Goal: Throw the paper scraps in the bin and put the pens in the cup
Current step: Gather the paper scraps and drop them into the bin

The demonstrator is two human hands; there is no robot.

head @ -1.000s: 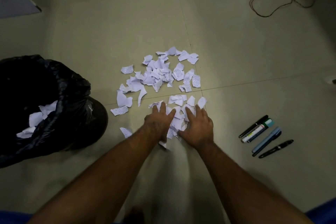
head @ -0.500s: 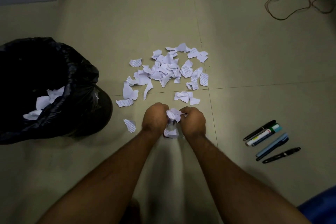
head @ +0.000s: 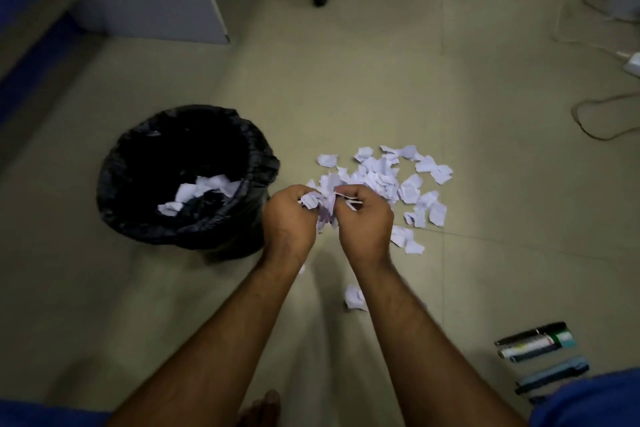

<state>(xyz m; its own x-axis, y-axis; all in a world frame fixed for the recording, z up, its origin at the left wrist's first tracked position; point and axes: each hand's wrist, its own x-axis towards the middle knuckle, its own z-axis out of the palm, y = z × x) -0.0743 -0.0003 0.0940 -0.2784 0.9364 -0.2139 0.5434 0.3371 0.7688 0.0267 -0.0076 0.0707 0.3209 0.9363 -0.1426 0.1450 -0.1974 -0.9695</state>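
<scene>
i've got a bundle of torn scraps (head: 323,206) squeezed between my two hands, lifted off the floor (head: 346,80). my left hand (head: 289,218) has its grip curled round the near side of the wad, and my right hand (head: 365,218) is curled round the other side, thumb and fingers pinching a few strips that poke out on top. the bin (head: 187,180), lined with a black bag, stands just to my left with some scraps already lying inside, and its rim is close to my left knuckles.

the step in hand, as i judge it, is carrying this handful over the bin and letting go. to do it well i should keep both grips pressed toward each other so the loose bits in the middle don't slip out underneath, and move the whole wad sideways until it hangs well inside the rim before i spread my fingers. opening too early would drop pieces onto the floor by the bin's foot, and torn paper drifts.

there's plenty left after this load: a heap of paper scraps (head: 384,180) lies on the floor just beyond my right hand, and one stray piece (head: 354,297) sits nearer to me beside my right forearm. the pens (head: 536,345) lie side by side on the floor at my lower right, untouched. i can't see a cup from here.
</scene>
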